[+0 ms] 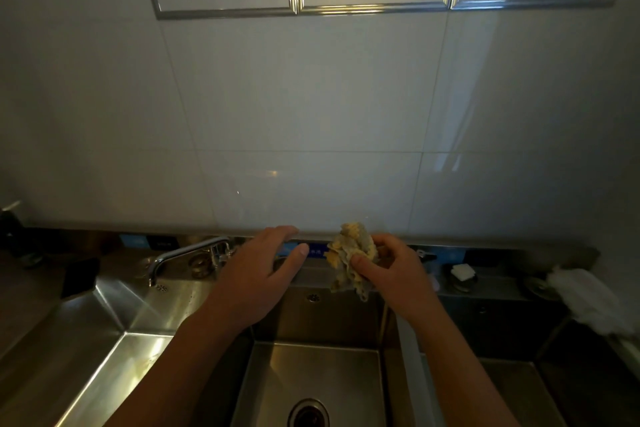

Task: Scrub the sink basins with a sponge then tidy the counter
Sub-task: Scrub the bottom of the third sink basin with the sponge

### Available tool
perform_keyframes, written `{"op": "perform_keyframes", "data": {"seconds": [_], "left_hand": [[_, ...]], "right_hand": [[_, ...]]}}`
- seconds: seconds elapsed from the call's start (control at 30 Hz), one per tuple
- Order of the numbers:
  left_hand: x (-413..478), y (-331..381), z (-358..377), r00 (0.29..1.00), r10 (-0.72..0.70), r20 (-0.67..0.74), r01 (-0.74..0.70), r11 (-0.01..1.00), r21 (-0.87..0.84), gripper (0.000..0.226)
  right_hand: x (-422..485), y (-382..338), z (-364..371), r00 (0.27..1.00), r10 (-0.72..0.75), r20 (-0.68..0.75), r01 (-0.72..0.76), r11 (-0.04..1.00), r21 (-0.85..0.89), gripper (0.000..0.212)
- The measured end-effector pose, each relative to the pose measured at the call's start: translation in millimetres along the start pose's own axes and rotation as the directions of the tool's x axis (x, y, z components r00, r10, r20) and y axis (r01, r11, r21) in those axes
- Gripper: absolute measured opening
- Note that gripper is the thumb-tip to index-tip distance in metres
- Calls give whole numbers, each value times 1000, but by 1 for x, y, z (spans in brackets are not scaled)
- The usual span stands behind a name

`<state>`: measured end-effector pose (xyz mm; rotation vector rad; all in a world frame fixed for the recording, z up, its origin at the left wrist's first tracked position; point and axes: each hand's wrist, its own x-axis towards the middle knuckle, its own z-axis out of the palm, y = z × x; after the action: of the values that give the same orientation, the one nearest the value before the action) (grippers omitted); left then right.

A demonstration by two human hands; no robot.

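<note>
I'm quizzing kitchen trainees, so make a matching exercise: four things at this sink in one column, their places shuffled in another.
Things:
1 sponge
2 faucet
3 white cloth
4 drain

Places:
A floor of the middle basin
B lying at the far right
C held in the right hand
D back ledge, spout toward the left basin

Pairs: 1-C; 2-D; 3-B; 4-A

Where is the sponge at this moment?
Head view, right of centre: the sponge is held in the right hand above the back rim of the middle basin, the open left hand just to its left.
</note>
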<state>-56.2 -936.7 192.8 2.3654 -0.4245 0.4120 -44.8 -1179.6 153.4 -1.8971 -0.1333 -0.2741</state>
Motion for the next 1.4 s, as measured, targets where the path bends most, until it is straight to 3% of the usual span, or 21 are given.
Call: {"op": "perform_keyframes", "data": {"seconds": [0.13,0.2,0.53,0.83,1.0,1.2,1.4], "left_hand": [[-12,-7,5,999,22,36,-22,1000,19,58],[-19,-17,8,998,3,57,-6,998,59,63],[-97,-77,35,960,-207,191,178,971,158,63],[-184,-132,66,819,-451,355,409,892,192,77],[-214,-148,84,746,-528,405,507,845,168,67],[-219,-155,88,730,-533,428,489,845,218,62],[-203,-158,67,762,-513,394,456,858,235,58]], "right_hand": [[-6,8,4,1000,25,12,-25,1000,-9,25],[-11,15,7,998,56,23,-55,998,-17,29],[-63,79,64,945,285,162,-298,952,64,24],[-127,152,114,829,518,209,-512,855,-90,21],[-156,181,123,742,631,228,-602,776,-188,22],[-161,193,127,702,683,199,-660,730,-179,24],[-141,179,137,742,642,191,-618,766,-173,28]]}}
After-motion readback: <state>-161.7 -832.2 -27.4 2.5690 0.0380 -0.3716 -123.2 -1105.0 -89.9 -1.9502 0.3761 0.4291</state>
